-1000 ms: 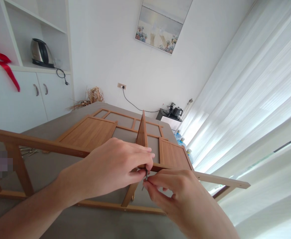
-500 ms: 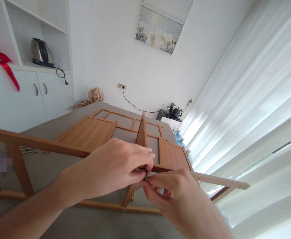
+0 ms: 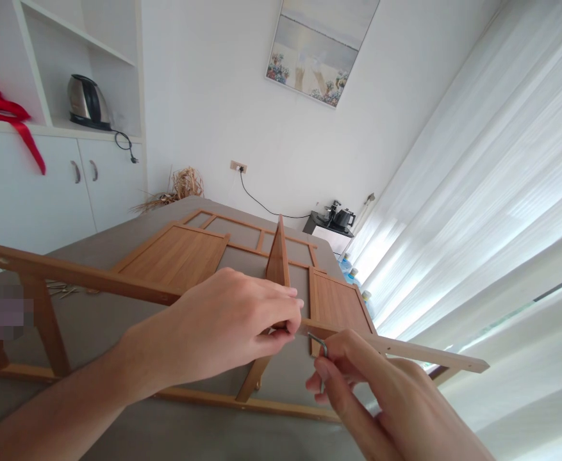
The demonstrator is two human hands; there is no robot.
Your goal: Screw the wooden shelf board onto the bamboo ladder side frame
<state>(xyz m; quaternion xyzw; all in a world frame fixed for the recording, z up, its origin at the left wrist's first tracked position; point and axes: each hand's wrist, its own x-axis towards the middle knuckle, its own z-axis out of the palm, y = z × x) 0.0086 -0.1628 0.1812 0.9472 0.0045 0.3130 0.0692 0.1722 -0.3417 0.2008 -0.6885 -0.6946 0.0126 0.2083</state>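
A wooden frame (image 3: pixel 93 275) stands on edge across the grey surface, its long upper rail running from left to right. An upright wooden panel (image 3: pixel 277 256) meets this rail near the middle. At that joint my left hand (image 3: pixel 227 314) is closed, its fingertips gripping the rail and hiding most of the joint. My right hand (image 3: pixel 367 378) pinches a bent metal hex key (image 3: pixel 319 341) between thumb and fingers, just right of the joint and apart from it. The key's short arm points left.
Flat wooden panels, one left (image 3: pixel 179 250) and one right (image 3: pixel 341 301), lie behind the frame, with a slatted wooden frame (image 3: pixel 232 222) farther back. Thin metal pieces (image 3: pixel 62 289) lie at left. Water bottles (image 3: pixel 352 275) stand beside the curtain (image 3: pixel 444 192).
My right hand has drawn the hex key away from the joint, to the right and slightly down. My left hand keeps its hold. The view has shifted slightly.
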